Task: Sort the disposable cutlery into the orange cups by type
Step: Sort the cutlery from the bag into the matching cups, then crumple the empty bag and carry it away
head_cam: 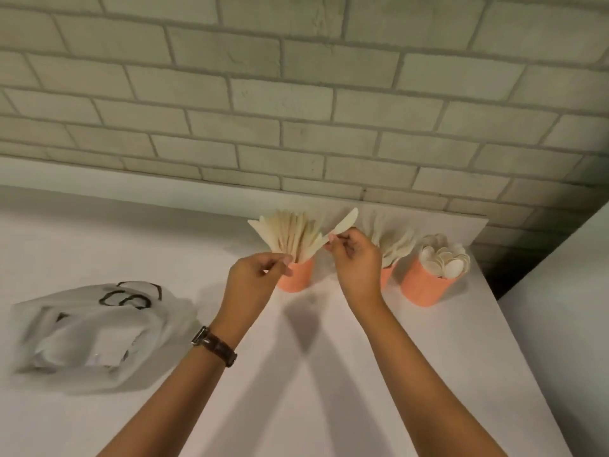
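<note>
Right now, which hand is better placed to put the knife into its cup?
Right. The right hand pinches the knife just beside the cup of knives; the left hand holds nothing I can make out.

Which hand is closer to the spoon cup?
Right. The right hand, holding a knife, is left of the spoon cup; the left hand is farther left, by the knife cup.

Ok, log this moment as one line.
right hand pinches knife | left hand by knife cup, grip unclear | fork cup, spoon cup stocked
</note>
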Tool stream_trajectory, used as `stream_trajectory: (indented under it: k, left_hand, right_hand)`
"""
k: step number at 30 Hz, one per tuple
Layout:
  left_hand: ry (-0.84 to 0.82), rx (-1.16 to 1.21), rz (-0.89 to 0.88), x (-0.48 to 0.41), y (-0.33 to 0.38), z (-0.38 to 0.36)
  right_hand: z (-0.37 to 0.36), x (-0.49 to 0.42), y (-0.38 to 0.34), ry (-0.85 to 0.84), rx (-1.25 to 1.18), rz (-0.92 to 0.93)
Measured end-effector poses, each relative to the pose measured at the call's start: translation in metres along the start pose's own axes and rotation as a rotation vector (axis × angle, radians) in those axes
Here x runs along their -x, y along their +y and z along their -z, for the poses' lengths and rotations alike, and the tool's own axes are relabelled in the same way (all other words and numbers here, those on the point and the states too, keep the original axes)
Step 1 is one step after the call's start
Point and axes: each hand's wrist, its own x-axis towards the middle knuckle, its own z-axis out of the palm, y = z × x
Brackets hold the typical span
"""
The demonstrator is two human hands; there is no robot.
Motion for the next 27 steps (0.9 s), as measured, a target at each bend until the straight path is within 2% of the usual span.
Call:
stream_trajectory:
  k: [2,4,7,11,15,19,24,27]
  left_hand:
    - [0.025,0.028,0.053,0.008,-0.014,0.029]
    - [0.047,0.058,0.093,0.012,-0.027,0.056]
    - [0.061,0.077,0.111,0.012,-0.039,0.091]
    - [0.013,0.082,0.116,0.005,-0.05,0.118]
    - [-0.069,0.083,0.089,-0.004,-0.055,0.138]
    - [-0.108,0.099,0.052,-0.012,-0.058,0.166]
    - [-0.09,0.116,0.071,-0.014,-0.071,0.207]
    - [-0.022,0.116,0.063,-0.007,-0.076,0.236]
  right_hand:
    - [-0.029,-0.011,-0.001,0.021,0.026,0.028]
    - [-0.052,-0.019,0.003,0.019,0.174,0.004]
    - [-0.078,-0.022,0.017,-0.079,0.497,-0.156]
    - [-0.092,-0.02,0.022,-0.183,0.66,-0.302]
    - [-0.093,-0.007,-0.006,-0.119,0.746,-0.273]
    - [-0.098,0.029,-0.036,0.016,0.72,-0.124]
    - [-0.141,0.077,-0.058,-0.199,0.526,0.028]
    - [-0.187,0.097,-0.061,-0.453,0.506,0.061]
